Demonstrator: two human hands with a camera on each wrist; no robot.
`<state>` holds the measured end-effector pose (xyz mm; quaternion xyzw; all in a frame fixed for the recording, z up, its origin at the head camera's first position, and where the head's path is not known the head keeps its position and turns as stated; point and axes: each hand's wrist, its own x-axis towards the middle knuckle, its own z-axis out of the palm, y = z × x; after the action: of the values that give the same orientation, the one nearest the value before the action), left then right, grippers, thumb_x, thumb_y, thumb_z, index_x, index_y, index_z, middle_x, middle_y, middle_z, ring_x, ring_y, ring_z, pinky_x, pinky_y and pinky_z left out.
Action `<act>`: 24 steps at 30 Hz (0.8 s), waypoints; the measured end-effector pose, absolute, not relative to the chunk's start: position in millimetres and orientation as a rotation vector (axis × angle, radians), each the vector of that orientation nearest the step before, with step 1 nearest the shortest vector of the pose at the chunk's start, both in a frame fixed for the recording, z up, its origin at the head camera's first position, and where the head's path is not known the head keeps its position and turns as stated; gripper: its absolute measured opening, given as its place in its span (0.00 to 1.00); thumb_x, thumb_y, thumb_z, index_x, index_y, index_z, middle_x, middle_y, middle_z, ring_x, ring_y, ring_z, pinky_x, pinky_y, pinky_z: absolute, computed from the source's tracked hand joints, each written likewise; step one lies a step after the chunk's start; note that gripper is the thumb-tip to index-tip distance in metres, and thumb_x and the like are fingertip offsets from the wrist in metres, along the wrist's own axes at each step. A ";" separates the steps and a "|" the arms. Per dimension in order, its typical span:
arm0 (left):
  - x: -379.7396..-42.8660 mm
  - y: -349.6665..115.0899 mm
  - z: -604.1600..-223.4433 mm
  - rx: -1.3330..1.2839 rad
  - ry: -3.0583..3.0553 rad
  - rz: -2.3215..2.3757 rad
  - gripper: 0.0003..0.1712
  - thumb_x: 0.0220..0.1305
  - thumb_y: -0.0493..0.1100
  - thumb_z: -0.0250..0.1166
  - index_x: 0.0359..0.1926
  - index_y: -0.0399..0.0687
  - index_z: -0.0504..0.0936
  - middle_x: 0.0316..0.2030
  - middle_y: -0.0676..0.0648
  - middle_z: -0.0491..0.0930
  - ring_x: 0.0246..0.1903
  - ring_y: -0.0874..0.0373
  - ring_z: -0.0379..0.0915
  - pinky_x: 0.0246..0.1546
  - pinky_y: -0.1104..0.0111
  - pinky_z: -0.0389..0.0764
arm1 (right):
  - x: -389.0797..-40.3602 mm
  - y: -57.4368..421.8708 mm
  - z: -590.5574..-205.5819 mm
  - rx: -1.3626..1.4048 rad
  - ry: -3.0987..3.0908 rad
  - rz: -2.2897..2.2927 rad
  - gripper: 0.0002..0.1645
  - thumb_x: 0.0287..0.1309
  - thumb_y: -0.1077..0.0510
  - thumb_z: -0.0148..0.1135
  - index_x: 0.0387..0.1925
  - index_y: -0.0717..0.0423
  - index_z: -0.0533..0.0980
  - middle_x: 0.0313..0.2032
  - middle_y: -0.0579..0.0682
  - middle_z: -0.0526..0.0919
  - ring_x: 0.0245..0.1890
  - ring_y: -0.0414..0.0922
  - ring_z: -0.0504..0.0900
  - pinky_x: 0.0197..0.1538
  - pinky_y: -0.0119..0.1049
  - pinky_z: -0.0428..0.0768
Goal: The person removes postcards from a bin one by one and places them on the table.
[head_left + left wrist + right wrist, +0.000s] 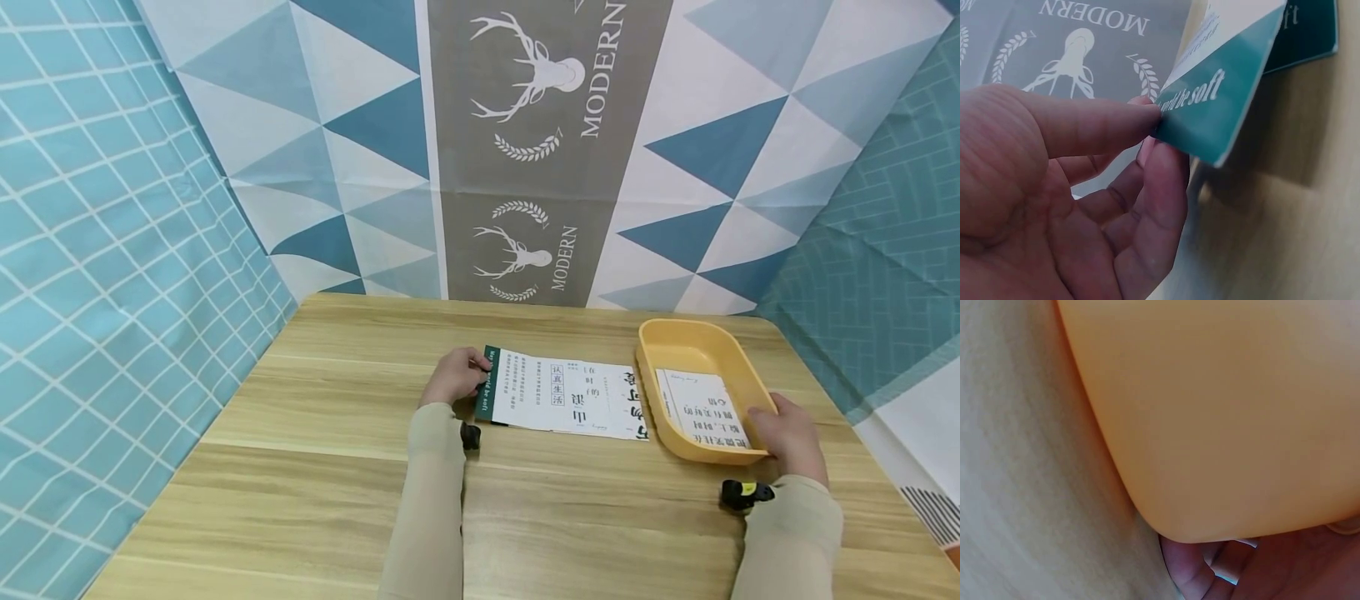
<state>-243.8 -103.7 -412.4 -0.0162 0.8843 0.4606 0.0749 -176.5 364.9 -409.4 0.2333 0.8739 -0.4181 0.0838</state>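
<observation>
On the left, the left hand (454, 377) pinches one green-ended card (562, 396), a second green-ended card (1302, 39) beneath, while one yellow tray (651, 392) stands just right, one printed sheet (701, 404) inside, the right hand (791, 437) gripping its near-right rim.

- Tray (686, 340): smooth plastic, soft sheen
- Held card (1210, 112): stiff paper, glossy green end
- Tabletop (585, 517): wood-grain, smooth, faint sheen
- Backdrop (375, 158): creased, cloth-like, matt
- Sleeves (429, 500): matt cloth
</observation>
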 end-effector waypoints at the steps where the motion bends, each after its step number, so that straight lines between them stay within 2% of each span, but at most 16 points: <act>1: -244.0 -103.8 -413.0 -0.052 2.659 1.375 0.07 0.69 0.34 0.62 0.45 0.42 0.84 0.45 0.41 0.82 0.30 0.56 0.75 0.30 0.71 0.77 | -176.5 365.2 -409.7 0.697 2.607 -1.244 0.40 0.75 0.50 0.36 0.78 0.67 0.43 0.71 0.77 0.54 0.60 0.68 0.63 0.67 0.68 0.62; 5: -244.5 -103.4 -415.1 -0.080 2.698 1.330 0.06 0.69 0.36 0.63 0.44 0.44 0.85 0.46 0.41 0.83 0.29 0.55 0.74 0.29 0.71 0.76 | -176.8 365.7 -410.0 0.702 2.603 -1.240 0.40 0.75 0.50 0.36 0.78 0.67 0.43 0.71 0.77 0.54 0.60 0.68 0.63 0.67 0.68 0.62; 16: -245.4 -98.2 -416.1 -0.171 2.774 1.224 0.04 0.66 0.36 0.65 0.41 0.44 0.84 0.37 0.43 0.82 0.27 0.56 0.74 0.26 0.71 0.74 | -176.2 363.4 -406.5 0.702 2.610 -1.241 0.39 0.75 0.50 0.35 0.78 0.68 0.43 0.70 0.77 0.55 0.59 0.68 0.64 0.65 0.67 0.64; 20: -245.0 -96.7 -414.9 -0.190 2.795 1.177 0.04 0.65 0.35 0.65 0.40 0.45 0.84 0.36 0.43 0.82 0.29 0.54 0.75 0.27 0.70 0.74 | -175.9 363.2 -407.0 0.707 2.603 -1.245 0.40 0.76 0.50 0.36 0.78 0.68 0.43 0.70 0.77 0.55 0.59 0.68 0.64 0.65 0.67 0.64; 24: -244.6 -95.8 -414.6 -0.199 2.824 1.139 0.04 0.64 0.35 0.65 0.39 0.46 0.84 0.39 0.43 0.83 0.34 0.51 0.76 0.32 0.66 0.76 | -176.7 363.2 -407.6 0.719 2.595 -1.254 0.40 0.75 0.51 0.36 0.78 0.67 0.42 0.71 0.77 0.54 0.59 0.68 0.64 0.65 0.67 0.64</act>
<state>-244.6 -95.8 -414.6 -0.0652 0.9244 0.3731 0.0451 -176.7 363.2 -407.6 0.2412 0.8704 -0.4206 0.0855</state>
